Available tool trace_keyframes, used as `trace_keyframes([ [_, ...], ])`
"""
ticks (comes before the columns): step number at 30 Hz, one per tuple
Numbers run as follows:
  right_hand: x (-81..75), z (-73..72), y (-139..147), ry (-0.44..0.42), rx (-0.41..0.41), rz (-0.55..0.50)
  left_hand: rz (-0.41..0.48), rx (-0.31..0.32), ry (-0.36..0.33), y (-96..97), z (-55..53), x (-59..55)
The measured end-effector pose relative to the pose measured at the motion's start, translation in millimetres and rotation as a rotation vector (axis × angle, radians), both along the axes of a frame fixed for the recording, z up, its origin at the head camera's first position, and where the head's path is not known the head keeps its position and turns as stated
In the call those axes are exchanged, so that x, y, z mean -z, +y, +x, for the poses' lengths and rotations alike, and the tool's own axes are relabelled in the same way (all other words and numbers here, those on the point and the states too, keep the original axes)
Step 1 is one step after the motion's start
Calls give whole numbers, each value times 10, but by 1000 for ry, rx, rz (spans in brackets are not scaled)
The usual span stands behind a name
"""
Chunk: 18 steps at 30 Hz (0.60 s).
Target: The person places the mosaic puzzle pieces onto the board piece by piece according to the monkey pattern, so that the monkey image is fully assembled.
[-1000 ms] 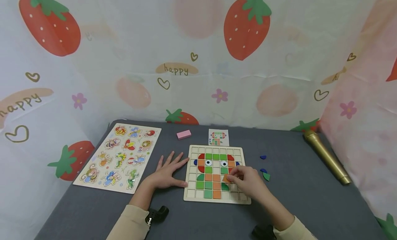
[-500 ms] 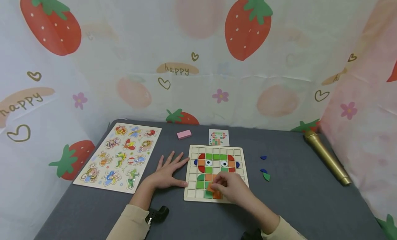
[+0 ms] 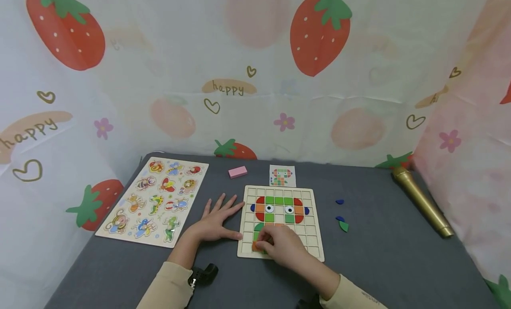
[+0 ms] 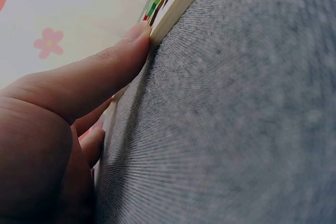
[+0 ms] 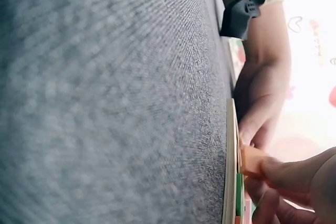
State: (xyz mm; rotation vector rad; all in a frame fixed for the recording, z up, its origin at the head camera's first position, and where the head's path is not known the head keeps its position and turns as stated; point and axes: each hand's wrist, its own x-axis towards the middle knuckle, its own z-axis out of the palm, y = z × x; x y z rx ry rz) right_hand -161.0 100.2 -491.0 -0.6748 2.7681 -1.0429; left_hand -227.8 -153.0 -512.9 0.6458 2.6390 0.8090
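A square wooden grid board (image 3: 315, 238) lies on the table with coloured tiles forming a figure with two eyes. My left hand (image 3: 213, 224) rests flat on the cloth with fingers spread, its thumb and fingertips touching the board's left edge. Between thumb and finger my right hand (image 3: 283, 247) pinches an orange square tile (image 5: 253, 160), over the lower left cells of the grid. That hand hides part of the figure's body. In the right wrist view the tile stands tilted against the board's surface.
Behind the board lies a small pattern card (image 3: 282, 176), with a pink block (image 3: 237, 172) to its left. A picture board of insects (image 3: 155, 202) is at the left. Blue pieces (image 3: 340, 201) and a green piece (image 3: 343, 227) lie to the right, beyond them a gold cylinder (image 3: 423, 202).
My right hand has moved left and slightly down across the board, carrying the orange tile from the right side to the lower left cells. The left hand has kept its place.
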Motion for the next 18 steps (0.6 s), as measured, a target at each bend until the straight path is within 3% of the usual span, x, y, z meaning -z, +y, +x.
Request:
trace_keyframes([
  [12,-23,-1,-45,64,-1,149,8,2,1,0,-5,-6],
  [18,-31,-1,-13,72,15,138,14,4,4,-4,-4,6],
])
